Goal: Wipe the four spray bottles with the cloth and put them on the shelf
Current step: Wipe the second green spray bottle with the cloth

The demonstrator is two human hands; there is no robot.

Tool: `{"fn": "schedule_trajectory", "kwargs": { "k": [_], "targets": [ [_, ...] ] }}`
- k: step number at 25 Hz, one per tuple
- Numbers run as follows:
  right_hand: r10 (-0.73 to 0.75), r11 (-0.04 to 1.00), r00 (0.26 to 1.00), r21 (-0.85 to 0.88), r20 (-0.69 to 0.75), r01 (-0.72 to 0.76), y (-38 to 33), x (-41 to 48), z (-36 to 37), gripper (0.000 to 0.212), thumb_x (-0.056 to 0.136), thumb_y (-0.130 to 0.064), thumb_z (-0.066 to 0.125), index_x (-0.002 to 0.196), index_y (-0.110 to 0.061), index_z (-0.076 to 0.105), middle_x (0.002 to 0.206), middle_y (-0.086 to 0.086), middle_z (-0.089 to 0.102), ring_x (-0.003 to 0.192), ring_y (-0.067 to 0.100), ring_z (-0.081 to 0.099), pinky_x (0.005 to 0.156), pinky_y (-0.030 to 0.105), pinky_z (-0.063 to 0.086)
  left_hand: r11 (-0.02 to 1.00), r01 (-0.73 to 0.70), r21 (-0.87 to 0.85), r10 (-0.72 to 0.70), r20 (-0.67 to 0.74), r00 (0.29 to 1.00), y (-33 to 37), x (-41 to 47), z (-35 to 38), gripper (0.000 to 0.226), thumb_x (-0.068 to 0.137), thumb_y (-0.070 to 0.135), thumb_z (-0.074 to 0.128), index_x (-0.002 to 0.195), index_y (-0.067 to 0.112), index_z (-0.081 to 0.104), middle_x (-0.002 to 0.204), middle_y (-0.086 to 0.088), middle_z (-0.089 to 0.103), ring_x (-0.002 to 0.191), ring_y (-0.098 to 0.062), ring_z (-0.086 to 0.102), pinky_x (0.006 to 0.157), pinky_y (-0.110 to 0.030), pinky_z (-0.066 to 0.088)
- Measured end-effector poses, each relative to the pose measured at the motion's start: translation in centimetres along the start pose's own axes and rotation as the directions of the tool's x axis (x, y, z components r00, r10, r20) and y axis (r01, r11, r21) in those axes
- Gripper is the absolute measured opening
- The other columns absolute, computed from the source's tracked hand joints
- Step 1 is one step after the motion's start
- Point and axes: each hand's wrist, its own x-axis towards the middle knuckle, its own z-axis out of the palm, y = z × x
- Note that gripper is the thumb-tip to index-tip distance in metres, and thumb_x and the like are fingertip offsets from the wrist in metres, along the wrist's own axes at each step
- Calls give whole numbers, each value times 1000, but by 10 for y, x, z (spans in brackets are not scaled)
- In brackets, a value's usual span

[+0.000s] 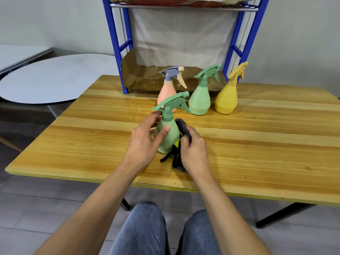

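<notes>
**First bottle under the cloth, none shelved yet**

One green plastic spray bottle (166,133) is being wiped, and it is judged to be the first of the four. No bottle is seen on the blue metal shelf (115,43), whose cardboard-lined lower level (147,80) carries nothing in view. Three bottles are left standing in a row on the pale wooden counter (92,144), just in front of the shelf: a peach one with a grey trigger (166,94), a second green one (199,100) and a yellow one (226,100). All four placements are therefore still to be done.

The near green bottle is held upright at the middle of the counter, between both hands. It is gripped by the left hand (145,142), with the thumb laid across its front and the fingers curled behind the neck. The dark grey cloth (184,128) is bunched in the right hand (193,150) and pressed against the bottle's right side.
</notes>
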Motion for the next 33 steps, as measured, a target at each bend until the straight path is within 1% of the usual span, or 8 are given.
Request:
{"fn": "schedule_trajectory", "kwargs": {
  "k": [6,9,14,18,21,25,28,33],
  "targets": [
    [73,971,982,236,-173,-31,-2,-12,-7,36,98,-11,51,132,-20,59,122,-9,65,108,-3,56,93,11,41,991,90,101,-74,-157,985,11,6,11,45,91,42,73,121,21,48,116,4,58,107,-15,57,87,-37,53],
    [127,964,979,251,-157,-84,-10,-6,-11,34,99,-10,51,128,-20,63,114,-11,66,104,0,58,86,3,38,986,169,4,-168,-84,982,22,10,6,49,92,42,73,128,25,45,122,12,58,111,-11,60,86,-29,51],
    [55,975,994,221,-97,-32,-48,14,-23,31,100,-16,48,125,-24,64,113,-12,66,107,6,58,90,19,44,999,31,-31,-24,200,980,10,7,-23,45,104,23,57,148,28,49,138,10,62,128,-5,58,104,-29,53],
    [-26,991,1000,129,-7,27,-66,13,-8,36,102,-21,43,136,-27,56,124,-8,63,112,7,56,94,24,46,999,-30,-38,34,108,994,9,1,-15,47,102,9,57,147,23,54,137,12,64,123,1,60,99,-13,50],
    [-2,997,1000,76,-11,3,-36,5,-5,34,100,-16,43,129,-21,60,117,-5,66,109,13,59,91,26,46,999,-22,-38,26,106,994,8,0,-13,46,103,24,60,148,23,53,138,12,64,123,3,60,94,-4,44],
    [68,997,997,39,47,-70,-28,7,-18,33,99,-9,44,124,-18,63,108,-8,64,106,15,60,87,20,42,999,0,-50,5,111,994,8,0,-12,50,102,29,60,150,24,50,144,8,60,127,-1,58,94,-2,43],
    [-37,993,999,110,35,33,-50,15,-17,35,102,-17,43,131,-26,60,120,-12,64,109,3,57,94,19,46,999,-27,-29,29,95,995,12,0,-12,47,102,18,60,149,23,52,138,10,63,121,5,57,91,0,42],
    [-12,997,1000,74,-28,14,-27,5,-5,31,97,-10,45,122,-17,62,110,-1,68,103,18,62,89,31,49,999,-11,-38,15,105,994,13,0,-12,47,103,26,60,149,24,52,138,18,58,124,2,57,93,-1,42]
  ]
}}
